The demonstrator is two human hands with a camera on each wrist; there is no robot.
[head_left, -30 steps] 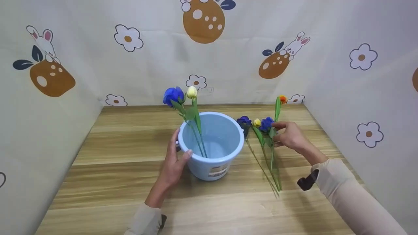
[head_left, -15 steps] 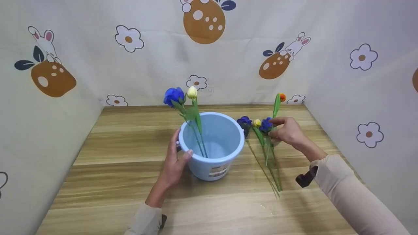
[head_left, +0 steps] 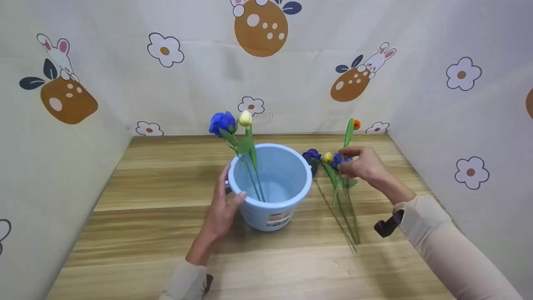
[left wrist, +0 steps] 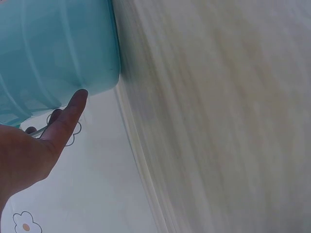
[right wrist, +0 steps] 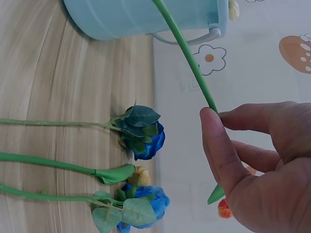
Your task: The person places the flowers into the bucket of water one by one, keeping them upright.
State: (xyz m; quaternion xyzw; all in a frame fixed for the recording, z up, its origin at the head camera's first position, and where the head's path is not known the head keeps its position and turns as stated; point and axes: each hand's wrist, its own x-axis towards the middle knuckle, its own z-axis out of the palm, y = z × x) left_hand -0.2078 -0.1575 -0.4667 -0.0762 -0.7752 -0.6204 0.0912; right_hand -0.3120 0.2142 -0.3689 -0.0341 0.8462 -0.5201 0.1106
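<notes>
A light blue bucket point(head_left: 252, 215) stands upright on the wooden table. My left hand point(head_left: 221, 212) holds its left side, thumb at the rim and fingers along the outer wall. Out of the bucket lean a blue rose point(head_left: 222, 123) and a white tulip point(head_left: 245, 118). To the right, my right hand point(head_left: 364, 166) pinches the stem of an orange tulip point(head_left: 356, 124) between thumb and fingertips. In the right wrist view this green stem point(right wrist: 188, 54) slants across in front of the bucket, above the flowers lying below.
Right of the bucket lie a dark blue rose point(head_left: 312, 156), a yellow tulip point(head_left: 327, 157) and another blue rose point(right wrist: 146, 208), stems toward the front. A patterned cloth point(head_left: 200, 87) with rabbits and flowers encloses the table's back and sides.
My right hand has moved left and slightly up with the orange tulip, away from the lying flowers' stems toward the bucket. The left hand and bucket have stayed in place.
</notes>
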